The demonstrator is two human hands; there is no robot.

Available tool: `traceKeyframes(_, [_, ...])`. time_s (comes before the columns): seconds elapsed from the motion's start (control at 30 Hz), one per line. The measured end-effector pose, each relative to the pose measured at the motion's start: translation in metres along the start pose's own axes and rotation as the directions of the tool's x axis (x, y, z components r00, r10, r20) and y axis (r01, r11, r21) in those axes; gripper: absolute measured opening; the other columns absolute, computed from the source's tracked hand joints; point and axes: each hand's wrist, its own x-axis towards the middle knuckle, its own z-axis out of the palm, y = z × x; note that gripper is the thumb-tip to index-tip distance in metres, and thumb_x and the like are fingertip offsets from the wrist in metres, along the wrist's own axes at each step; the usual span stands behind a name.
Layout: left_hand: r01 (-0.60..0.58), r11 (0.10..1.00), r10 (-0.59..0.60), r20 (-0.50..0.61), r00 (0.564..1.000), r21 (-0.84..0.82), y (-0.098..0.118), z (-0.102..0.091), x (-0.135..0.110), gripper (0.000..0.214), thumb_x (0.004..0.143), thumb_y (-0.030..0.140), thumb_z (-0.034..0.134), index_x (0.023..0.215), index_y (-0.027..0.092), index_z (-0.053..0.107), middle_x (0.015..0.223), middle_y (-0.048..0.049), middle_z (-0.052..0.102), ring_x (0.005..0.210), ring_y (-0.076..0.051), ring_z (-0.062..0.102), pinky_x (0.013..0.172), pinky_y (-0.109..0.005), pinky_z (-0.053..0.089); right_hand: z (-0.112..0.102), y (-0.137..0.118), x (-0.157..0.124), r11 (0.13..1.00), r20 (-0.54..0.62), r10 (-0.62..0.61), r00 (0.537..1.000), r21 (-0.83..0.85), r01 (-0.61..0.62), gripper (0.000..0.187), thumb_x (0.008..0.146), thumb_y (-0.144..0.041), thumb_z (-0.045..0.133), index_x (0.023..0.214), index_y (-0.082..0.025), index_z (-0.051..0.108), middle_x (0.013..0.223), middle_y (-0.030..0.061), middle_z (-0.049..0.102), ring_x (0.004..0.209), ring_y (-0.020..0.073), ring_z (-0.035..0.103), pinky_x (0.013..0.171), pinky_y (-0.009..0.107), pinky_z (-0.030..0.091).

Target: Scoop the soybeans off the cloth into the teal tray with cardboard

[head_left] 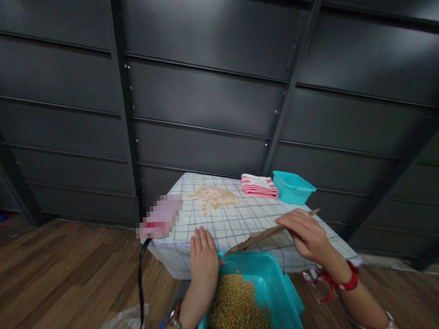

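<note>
My right hand (307,232) grips a thin brown strip that looks like cardboard (261,237), tilted so its lower left end meets the rim of a teal plastic basin (262,274). Many small yellow-brown beans (238,302) fill the basin's left and near part. At the basin's far left corner is my left hand (204,257), its fingers stretched out flat towards the table edge and its thumb beside the rim. Pale crumbs or small grains (215,197) lie scattered on the checked tablecloth (229,224) beyond both hands.
A folded red-and-white striped towel (259,186) and a smaller teal container (295,188) stand at the table's back right. A blurred pink item (161,218) with a black cable (140,284) is at the left corner. Clear plastic (121,326) lies on the wooden floor; dark panels rise behind.
</note>
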Motion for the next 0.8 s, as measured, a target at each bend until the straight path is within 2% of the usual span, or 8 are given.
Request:
traceKeyframes(0.23, [0.011,1.0,-0.01,0.003,1.0,-0.009,0.001,0.002,0.0,0.06,0.064,0.023,0.061,0.119,0.0,0.049,0.128,-0.0265,0.046,0.12,-0.034,0.043,0.098,-0.046,0.037,-0.005,0.001,0.0,0.998,-0.019,0.047,0.999,-0.04,-0.048,0.039,0.071,0.001,0.038,0.101,-0.018,0.054,0.08,0.0048,0.064,0.074,0.0162,0.059,0.067,0.032,0.048])
traceKeyframes(0.43, [0.001,1.0,-0.001,0.001,1.0,-0.015,0.0,0.004,0.0,0.057,0.066,0.022,0.058,0.12,0.004,0.05,0.129,-0.0251,0.045,0.121,-0.033,0.042,0.098,-0.048,0.037,-0.005,0.001,-0.003,0.996,0.042,0.066,0.997,-0.071,-0.063,0.043,0.069,0.0,0.037,0.102,-0.019,0.056,0.08,0.0046,0.065,0.072,0.0172,0.059,0.066,0.033,0.048])
traceKeyframes(0.6, [0.004,1.0,-0.004,-0.001,1.0,-0.011,0.0,0.005,-0.001,0.058,0.066,0.022,0.059,0.12,0.002,0.048,0.129,-0.0269,0.045,0.121,-0.034,0.041,0.099,-0.048,0.036,-0.011,0.004,-0.002,0.995,0.034,0.076,0.997,-0.065,-0.073,0.044,0.07,-0.001,0.038,0.105,-0.021,0.056,0.079,0.0032,0.065,0.073,0.0171,0.06,0.068,0.034,0.049])
traceKeyframes(0.7, [-0.004,1.0,0.004,-0.007,1.0,-0.007,0.0,0.005,-0.001,0.059,0.067,0.025,0.059,0.121,0.003,0.048,0.13,-0.0268,0.044,0.121,-0.034,0.041,0.099,-0.049,0.035,-0.004,0.014,-0.001,0.99,-0.005,0.099,0.995,-0.1,-0.099,0.045,0.07,-0.001,0.038,0.105,-0.021,0.056,0.08,0.0032,0.065,0.073,0.0171,0.06,0.068,0.033,0.048])
traceKeyframes(0.8, [-0.003,1.0,0.003,-0.002,1.0,0.001,0.0,0.004,-0.002,0.06,0.068,0.027,0.06,0.121,0.002,0.048,0.129,-0.0265,0.045,0.121,-0.034,0.041,0.099,-0.047,0.035,0.017,0.032,0.001,0.981,-0.053,0.106,0.993,-0.159,-0.113,0.043,0.071,-0.001,0.037,0.104,-0.02,0.057,0.083,0.0045,0.066,0.075,0.0177,0.06,0.067,0.033,0.047])
